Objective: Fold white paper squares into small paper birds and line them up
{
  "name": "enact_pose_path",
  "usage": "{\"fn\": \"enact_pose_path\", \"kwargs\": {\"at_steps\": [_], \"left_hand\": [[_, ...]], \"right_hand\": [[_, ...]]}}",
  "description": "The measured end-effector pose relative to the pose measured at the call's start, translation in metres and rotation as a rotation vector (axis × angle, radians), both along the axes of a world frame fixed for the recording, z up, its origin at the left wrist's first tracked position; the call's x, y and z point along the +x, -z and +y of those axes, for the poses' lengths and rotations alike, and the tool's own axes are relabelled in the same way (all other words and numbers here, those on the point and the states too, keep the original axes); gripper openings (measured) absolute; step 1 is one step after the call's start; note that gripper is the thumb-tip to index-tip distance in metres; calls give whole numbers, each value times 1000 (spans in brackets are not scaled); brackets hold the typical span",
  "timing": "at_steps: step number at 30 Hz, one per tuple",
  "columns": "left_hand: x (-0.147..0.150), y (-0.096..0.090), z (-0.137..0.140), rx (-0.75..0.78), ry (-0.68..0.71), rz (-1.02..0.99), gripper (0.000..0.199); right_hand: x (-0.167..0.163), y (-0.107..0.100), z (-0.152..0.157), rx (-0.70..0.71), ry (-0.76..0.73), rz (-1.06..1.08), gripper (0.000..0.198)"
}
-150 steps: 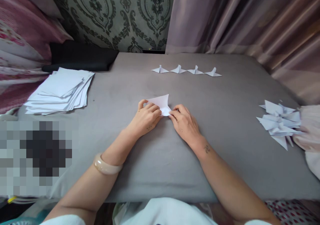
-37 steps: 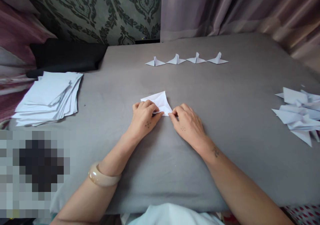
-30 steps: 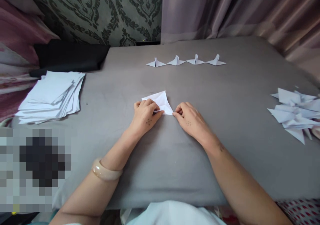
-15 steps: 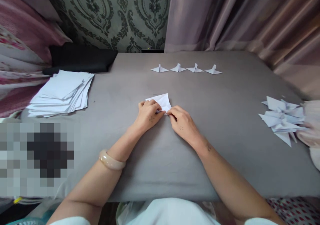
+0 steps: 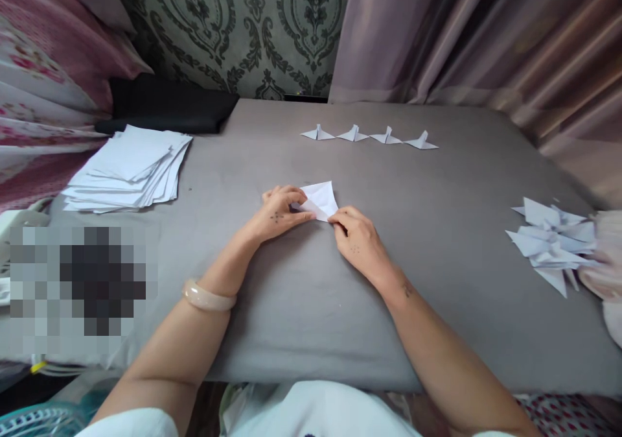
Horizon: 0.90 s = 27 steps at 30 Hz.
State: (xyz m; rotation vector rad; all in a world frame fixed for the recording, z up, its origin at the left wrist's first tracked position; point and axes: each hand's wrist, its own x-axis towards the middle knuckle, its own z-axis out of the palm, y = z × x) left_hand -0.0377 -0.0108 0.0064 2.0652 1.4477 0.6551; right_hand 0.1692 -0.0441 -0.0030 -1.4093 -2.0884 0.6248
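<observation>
1. The folded white paper (image 5: 321, 196) sits on the grey cloth-covered bench (image 5: 301, 320), between the two hands, its creased far part showing beyond the fingers.
2. Right hand (image 5: 358, 235): the grip is closed, thumb and forefinger pinching the paper's near right corner.
3. Left hand (image 5: 280, 212): thumb along the near edge, fingers spread over the left side; whether this grip pinches or merely steadies, I cannot tell.
4. It should handle as almost weightless, thin and bendy, a little springy at its creases; hard pressing could crumple or tear it.
5. Corners and folded edges look the best holds, with light fingertips; the cloth beneath probably gives creases soft backing.
</observation>
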Motion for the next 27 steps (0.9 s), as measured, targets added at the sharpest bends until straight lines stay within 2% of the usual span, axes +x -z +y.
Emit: {"fn": "enact_pose_path", "kwargs": {"at_steps": [2,4,9,11,13,15,17,20,22,27], "left_hand": [[-1,2,-1,3,46,67,10],[-2,5,0,37,52,110,14],[5,10,-1,219,10,141,18],[9,12,-2,299,-35,136,30],[13,15,-2,384,-103,139,51],[17,18,-3,443,-143,149,59],[19,21,-4,456,-95,168,45],[19,24,-5,423,84,190,10],[18,24,-5,397,177,190,13],[13,20,-6,385,301,198,22]], "right_hand": [[0,1,0,6,4,-3,28],[0,2,0,17,1,-10,29],[-1,5,-1,59,-21,-30,33],[-1,6,-2,73,-30,-32,35],[0,6,-2,73,-37,-30,35],[0,6,-1,54,-35,-13,35],[1,6,0,12,-18,26,33],[3,7,3,-78,19,109,27],[5,6,5,-149,43,166,23],[10,-6,10,-318,108,244,15]]}}
